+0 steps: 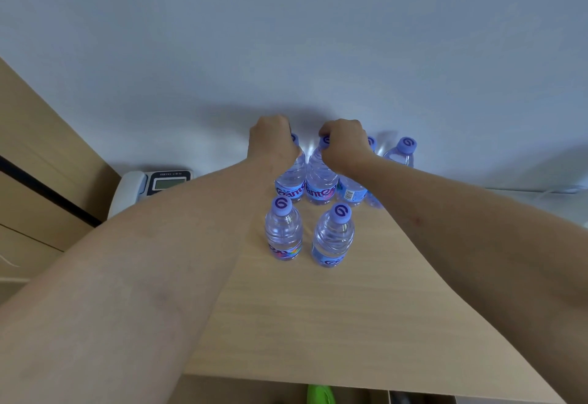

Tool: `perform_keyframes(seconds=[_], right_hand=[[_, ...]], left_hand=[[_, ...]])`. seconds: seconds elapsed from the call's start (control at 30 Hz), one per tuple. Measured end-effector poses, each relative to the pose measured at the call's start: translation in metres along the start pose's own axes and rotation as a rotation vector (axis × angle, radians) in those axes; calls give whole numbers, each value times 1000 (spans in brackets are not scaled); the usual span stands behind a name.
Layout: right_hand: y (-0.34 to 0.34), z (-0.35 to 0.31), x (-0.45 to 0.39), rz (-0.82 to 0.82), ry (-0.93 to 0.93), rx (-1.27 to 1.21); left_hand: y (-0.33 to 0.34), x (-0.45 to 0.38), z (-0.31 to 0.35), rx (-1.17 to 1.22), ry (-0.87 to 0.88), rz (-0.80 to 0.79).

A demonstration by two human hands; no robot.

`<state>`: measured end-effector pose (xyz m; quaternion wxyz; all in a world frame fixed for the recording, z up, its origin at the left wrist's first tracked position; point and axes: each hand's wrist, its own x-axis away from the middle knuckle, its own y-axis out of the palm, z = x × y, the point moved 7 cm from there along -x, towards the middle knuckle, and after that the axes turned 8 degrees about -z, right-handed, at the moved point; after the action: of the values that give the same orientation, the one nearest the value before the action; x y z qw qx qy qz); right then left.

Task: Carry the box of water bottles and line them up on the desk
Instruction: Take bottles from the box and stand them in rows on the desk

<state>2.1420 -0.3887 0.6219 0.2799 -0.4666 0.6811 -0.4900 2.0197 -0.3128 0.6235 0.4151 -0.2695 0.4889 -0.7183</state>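
Several small clear water bottles with purple caps stand upright on the light wooden desk (318,324). A back row stands against the wall. My left hand (272,141) grips the neck of the leftmost back-row bottle (291,181). My right hand (345,143) is closed over the top of the bottle beside it (319,181). Two further bottles (351,190) (401,152) continue the row to the right. Two bottles (283,232) (333,238) stand apart in front. The box is not in view.
A white desk phone (149,185) sits at the back left against the grey wall. A wooden cabinet (38,181) flanks the desk on the left. A green object (319,395) shows below the desk's front edge.
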Motion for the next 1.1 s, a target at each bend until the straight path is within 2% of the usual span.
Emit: perform_keyframes(seconds=[0.27,0.47,0.57,0.8,1.1], right_hand=[[4,4,-2,22,53,-15],[3,0,1,15,-7,-52],[-2,8,-1,57,61,-73],[-1,3,-2,16,70,31],[2,7,-2,25,85,28]], left_hand=[[0,-1,0,-14,5,13],[2,-2,3,-13,10,2],[1,-2,2,-10,7,4],[3,-3,-2,-5,-3,3],[2,-2,-1,-10,2,16]])
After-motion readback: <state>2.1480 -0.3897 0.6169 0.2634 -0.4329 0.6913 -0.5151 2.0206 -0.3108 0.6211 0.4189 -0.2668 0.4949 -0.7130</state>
